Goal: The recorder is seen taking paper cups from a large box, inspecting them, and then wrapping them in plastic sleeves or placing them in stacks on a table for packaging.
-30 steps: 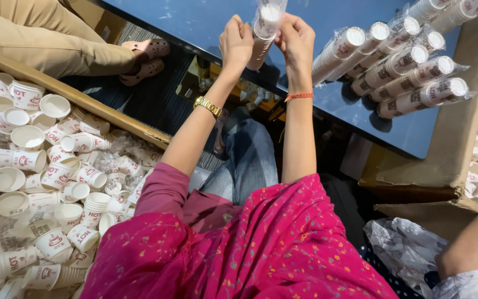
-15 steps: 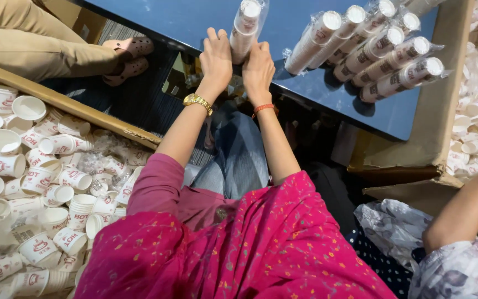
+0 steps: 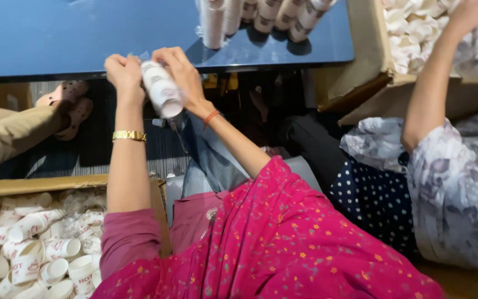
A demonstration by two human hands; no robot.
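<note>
Both hands raised at near edge of blue table (image 3: 56,39). Left hand (image 3: 124,75) and right hand (image 3: 181,69) closed round a short stack of white paper cups (image 3: 161,88), one hand each side; stack tilted, lower end pointing toward the person, held just over table edge. Clear wrap visible at top of stack, betw. the hands. Gold watch (image 3: 129,135) on left wrist, red thread on right. Further sleeved cup stacks (image 3: 261,14) lie on table beyond, well apart from hands. Cardboard box (image 3: 56,185) lower left holds loose cups (image 3: 34,249). Co-worker's arm (image 3: 432,77) at right reaches into a second box of cups.
</note>
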